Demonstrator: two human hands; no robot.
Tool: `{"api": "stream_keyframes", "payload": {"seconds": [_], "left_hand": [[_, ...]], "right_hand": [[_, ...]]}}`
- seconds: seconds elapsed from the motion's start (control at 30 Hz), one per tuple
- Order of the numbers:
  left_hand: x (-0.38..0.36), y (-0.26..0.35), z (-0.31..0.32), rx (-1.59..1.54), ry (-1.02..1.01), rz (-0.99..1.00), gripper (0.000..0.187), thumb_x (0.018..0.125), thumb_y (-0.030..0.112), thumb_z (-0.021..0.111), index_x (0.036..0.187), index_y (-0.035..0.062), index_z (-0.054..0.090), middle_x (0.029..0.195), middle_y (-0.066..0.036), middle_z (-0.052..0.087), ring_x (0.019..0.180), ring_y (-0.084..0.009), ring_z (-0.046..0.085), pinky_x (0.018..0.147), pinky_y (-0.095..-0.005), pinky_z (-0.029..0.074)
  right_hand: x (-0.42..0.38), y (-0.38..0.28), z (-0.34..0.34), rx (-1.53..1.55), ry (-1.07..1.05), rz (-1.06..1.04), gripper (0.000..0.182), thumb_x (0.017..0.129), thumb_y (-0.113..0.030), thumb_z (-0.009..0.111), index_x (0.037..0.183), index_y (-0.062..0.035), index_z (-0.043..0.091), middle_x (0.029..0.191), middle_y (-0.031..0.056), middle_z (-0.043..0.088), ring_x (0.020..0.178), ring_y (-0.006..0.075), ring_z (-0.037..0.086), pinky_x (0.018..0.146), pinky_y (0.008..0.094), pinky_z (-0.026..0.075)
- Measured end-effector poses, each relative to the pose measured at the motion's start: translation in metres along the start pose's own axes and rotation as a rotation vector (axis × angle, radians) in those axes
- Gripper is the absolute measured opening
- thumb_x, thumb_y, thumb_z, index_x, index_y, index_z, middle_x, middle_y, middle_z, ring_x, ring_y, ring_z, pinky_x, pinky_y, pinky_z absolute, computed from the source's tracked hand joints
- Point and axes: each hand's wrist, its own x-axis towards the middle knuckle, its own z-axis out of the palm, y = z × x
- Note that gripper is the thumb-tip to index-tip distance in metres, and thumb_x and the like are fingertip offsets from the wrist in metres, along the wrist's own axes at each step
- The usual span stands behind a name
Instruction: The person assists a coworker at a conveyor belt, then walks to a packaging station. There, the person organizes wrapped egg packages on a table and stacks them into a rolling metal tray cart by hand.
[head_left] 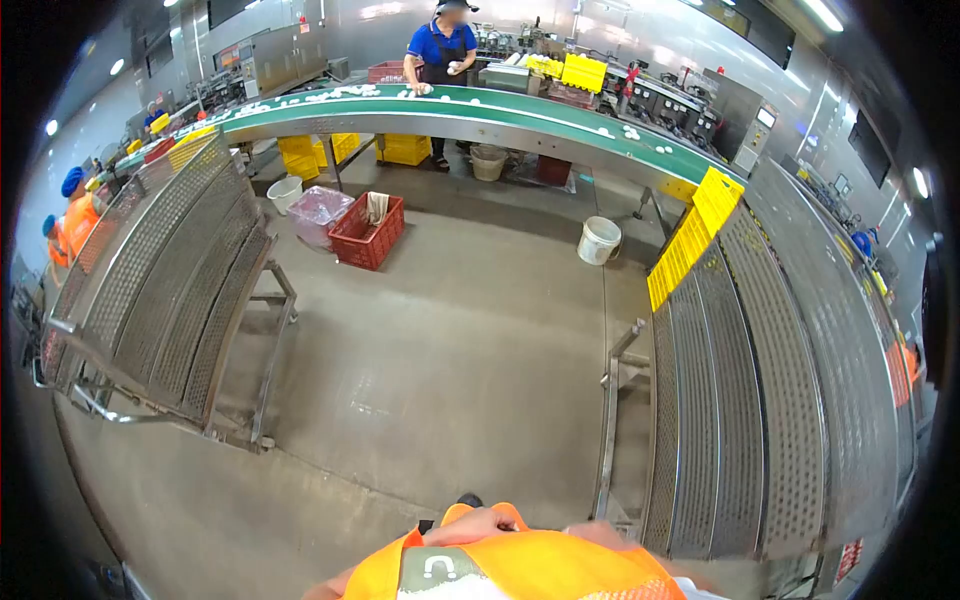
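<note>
My left hand (474,526) is in front of my body at the bottom of the head view, against the orange vest (530,562). Its fingers look curled together near a small dark spot, and what they hold, if anything, I cannot make out. To the right, at the vest's other edge, my right hand (605,536) is smeared by motion and its fingers are not distinct. A dark shoe tip (469,499) shows just ahead of my left hand.
Perforated metal racks stand left (165,300) and right (740,400), a yellow crate (697,240) against the right one. Ahead runs a green conveyor (540,112) with white pieces; a person in blue (440,50) works behind it. A red crate (368,232) and white bucket (599,241) sit on the floor.
</note>
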Motion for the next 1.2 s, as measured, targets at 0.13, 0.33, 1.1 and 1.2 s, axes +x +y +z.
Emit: {"api": "stream_keyframes", "payload": {"seconds": [0.13,0.33,1.1,1.2], "left_hand": [[0.062,0.061,-0.123,0.138,-0.058,0.078,0.044,0.087,0.035,0.065,0.118,0.0039,0.062,0.108,-0.007,0.067,0.101,-0.0166,0.061,0.090,-0.0283,0.045],[0.136,0.137,-0.293,0.209,-0.270,0.101,0.047,0.086,0.038,0.065,0.117,0.0023,0.061,0.102,-0.006,0.068,0.094,-0.0151,0.060,0.085,-0.0291,0.046],[0.323,0.522,-0.898,0.548,-0.238,0.247,0.035,0.088,0.030,0.061,0.116,0.0107,0.068,0.104,-0.008,0.070,0.099,-0.0232,0.064,0.083,-0.0341,0.048],[0.347,0.606,-0.961,0.644,-0.099,0.184,0.037,0.089,0.027,0.057,0.120,0.0087,0.066,0.109,-0.012,0.069,0.104,-0.0269,0.063,0.089,-0.0361,0.048]], "right_hand": [[0.108,0.029,-0.093,0.212,0.228,-0.195,0.018,0.089,-0.028,0.056,0.096,-0.0127,0.063,0.086,0.0093,0.066,0.080,0.0275,0.068,0.068,0.0409,0.055],[0.274,0.023,-0.259,-0.529,0.174,-0.143,0.016,0.084,-0.025,0.067,0.095,-0.0151,0.060,0.075,0.0008,0.058,0.070,0.0225,0.066,0.052,0.0363,0.052],[0.813,0.164,-0.631,-0.216,0.424,-0.142,0.013,0.083,-0.023,0.066,0.086,-0.0132,0.058,0.074,0.0009,0.060,0.066,0.0232,0.064,0.050,0.0372,0.051],[0.869,0.186,-0.735,-0.225,0.317,-0.080,0.013,0.083,-0.022,0.066,0.086,-0.0125,0.058,0.075,0.0022,0.061,0.069,0.0248,0.065,0.056,0.0387,0.053]]}}
